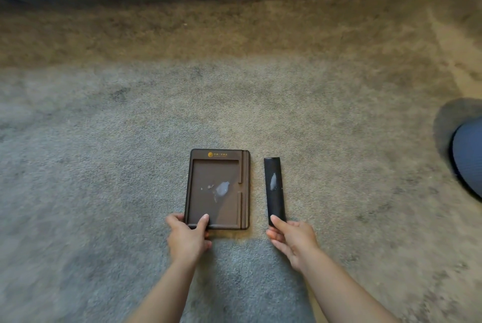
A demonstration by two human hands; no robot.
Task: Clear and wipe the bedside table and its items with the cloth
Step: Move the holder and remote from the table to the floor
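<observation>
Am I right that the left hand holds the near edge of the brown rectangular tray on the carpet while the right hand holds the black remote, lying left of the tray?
Not quite. The head view shows the slim black remote lying right of the brown rectangular tray, not left. The rest holds: left hand on the tray's near edge, right hand on the remote, both on the carpet.

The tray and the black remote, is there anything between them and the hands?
No. The left hand already grips the near edge of the tray, thumb on top. The right hand holds the near end of the remote. Both items lie on the carpet, each with a whitish smear. No cloth is visible.
</observation>
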